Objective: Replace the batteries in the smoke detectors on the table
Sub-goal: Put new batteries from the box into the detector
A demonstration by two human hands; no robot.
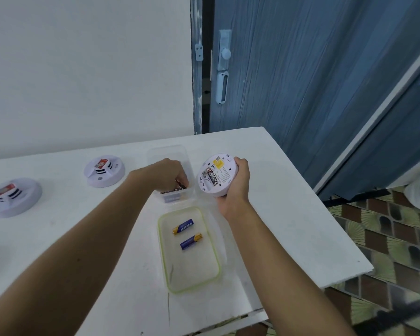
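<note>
The left hand (171,174) reaches down into a clear box (170,151) at the middle of the desk (289,214). Its fingers pinch a dark battery (180,186). The right hand (235,187) grips a round white smoke detector (224,166) by its edge and holds it up off the desk, with the back facing the person.

The smoke detector is just beside the left hand, at 3 o'clock from it. One battery (212,177) sits in the back. It runs from 11 o'clock to 5 o'clock. The space at its 9 o'clock side looks empty, so that is likely where the dark battery goes. It would need to lie the same way, 11 to 5. The left hand is the one to carry it across, a short trip to the right.

At 6 o'clock from the box lies a lid (192,287) with two blue batteries (183,227) in it. Two more smoke detectors (104,170) rest at 9 o'clock.
</note>
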